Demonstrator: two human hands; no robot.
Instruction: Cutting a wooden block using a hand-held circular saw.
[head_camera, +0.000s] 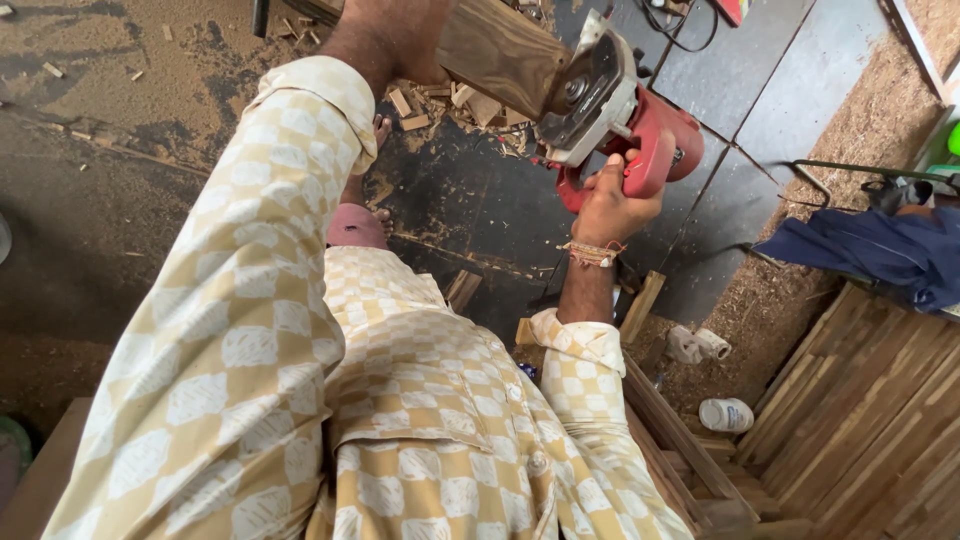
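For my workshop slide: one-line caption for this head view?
Right hand grips a red handheld power saw against a brown wooden plank steadied by the left hand.

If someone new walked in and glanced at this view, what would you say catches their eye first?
Most striking is the red circular saw at top centre, gripped by the right hand and set against the end of a wooden plank. The left hand steadies that plank from above. Sawdust and offcuts litter the dark floor below, and stacked wooden boards lie at lower right.
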